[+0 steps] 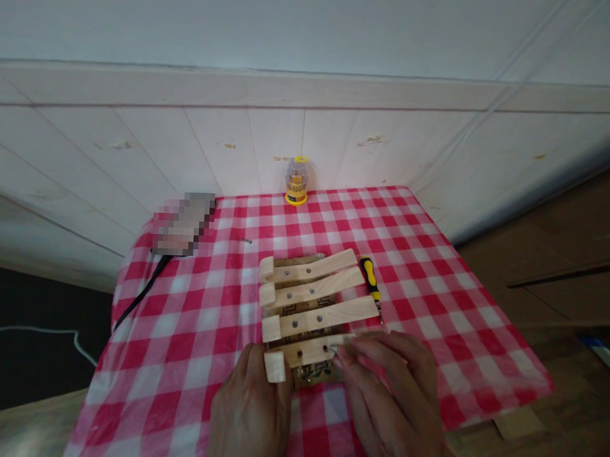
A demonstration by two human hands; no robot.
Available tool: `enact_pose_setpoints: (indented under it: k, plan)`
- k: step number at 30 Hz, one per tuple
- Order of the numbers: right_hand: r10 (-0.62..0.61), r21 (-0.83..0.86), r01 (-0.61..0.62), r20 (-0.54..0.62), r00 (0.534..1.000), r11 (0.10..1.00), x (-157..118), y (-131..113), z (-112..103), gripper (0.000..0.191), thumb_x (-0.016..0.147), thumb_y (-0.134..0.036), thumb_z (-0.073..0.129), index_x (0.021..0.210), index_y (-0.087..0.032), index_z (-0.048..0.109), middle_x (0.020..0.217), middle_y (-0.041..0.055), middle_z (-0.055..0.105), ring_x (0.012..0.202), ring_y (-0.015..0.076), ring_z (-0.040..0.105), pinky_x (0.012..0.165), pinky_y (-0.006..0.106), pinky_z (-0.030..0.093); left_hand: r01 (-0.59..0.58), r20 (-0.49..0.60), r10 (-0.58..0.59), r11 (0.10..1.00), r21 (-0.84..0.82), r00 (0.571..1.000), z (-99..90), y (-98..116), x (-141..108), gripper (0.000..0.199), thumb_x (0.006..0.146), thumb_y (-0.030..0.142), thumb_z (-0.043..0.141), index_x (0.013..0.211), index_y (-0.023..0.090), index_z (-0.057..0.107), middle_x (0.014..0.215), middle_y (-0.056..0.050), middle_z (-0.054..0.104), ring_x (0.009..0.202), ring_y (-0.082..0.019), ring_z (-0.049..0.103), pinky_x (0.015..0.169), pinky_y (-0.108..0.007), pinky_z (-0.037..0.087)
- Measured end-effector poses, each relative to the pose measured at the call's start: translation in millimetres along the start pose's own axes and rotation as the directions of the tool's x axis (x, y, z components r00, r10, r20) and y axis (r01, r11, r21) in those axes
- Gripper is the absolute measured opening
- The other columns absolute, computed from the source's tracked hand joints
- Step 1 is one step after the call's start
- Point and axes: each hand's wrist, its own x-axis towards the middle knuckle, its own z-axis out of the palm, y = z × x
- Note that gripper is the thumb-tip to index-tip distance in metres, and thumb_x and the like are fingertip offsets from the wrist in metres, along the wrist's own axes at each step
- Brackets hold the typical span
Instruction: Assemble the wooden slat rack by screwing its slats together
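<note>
A wooden rack of several pale curved hooks lies on a patterned board. The three farther hooks each show two screw heads; the nearest hook has two dark holes. My left hand is closed around the near left end of the rack, by the nearest hook's curled tip. With a pinch, my right hand holds a small screw at that hook's right hole; the fingers partly hide it. To the right of the rack lies a yellow and black screwdriver.
A red and white checked cloth covers the table. Near the wall stands a yellow-capped clear container. A loose screw lies behind the rack. At the back left is a blurred-out object with a black strap.
</note>
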Motion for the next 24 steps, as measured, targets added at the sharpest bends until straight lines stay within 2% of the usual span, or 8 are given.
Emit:
enact_pose_setpoints:
  k: [6,15,24]
  plan:
    - [0.007,-0.039,-0.007,0.012,1.0,0.999,-2.2,2.0,9.8,0.02,0.094,0.002,0.07,0.109,-0.01,0.074,0.104,0.0128,0.077,0.102,0.0266,0.063,0.092,0.048,0.054,-0.004,-0.022,0.004,1.0,0.013,1.0,0.0,2.8,0.1,0.028,0.109,0.032,0.034,0.09,0.025,0.053,0.078,-0.003,0.068,0.064,-0.023,0.071,0.054,-0.033,0.049]
    - [-0.033,-0.065,0.037,0.059,0.998,0.997,2.4,3.9,10.5,0.014,0.1,-0.004,0.065,0.107,-0.012,0.074,0.1,0.0109,0.081,0.098,0.0247,0.065,0.096,0.049,0.05,-0.056,-0.034,0.058,0.997,0.06,0.998,-1.6,4.8,1.6,0.025,0.108,0.027,0.034,0.092,0.024,0.053,0.079,-0.003,0.068,0.064,-0.022,0.071,0.052,-0.031,0.049]
    - [-0.052,-0.068,0.057,0.078,0.996,0.996,2.0,5.6,15.3,0.016,0.104,-0.008,0.062,0.103,-0.013,0.077,0.093,0.0058,0.082,0.092,0.0212,0.067,0.106,0.046,0.049,-0.071,-0.058,0.074,0.996,0.057,0.996,0.5,4.0,1.5,0.024,0.108,0.027,0.034,0.092,0.024,0.052,0.078,-0.003,0.067,0.063,-0.021,0.071,0.051,-0.03,0.05]
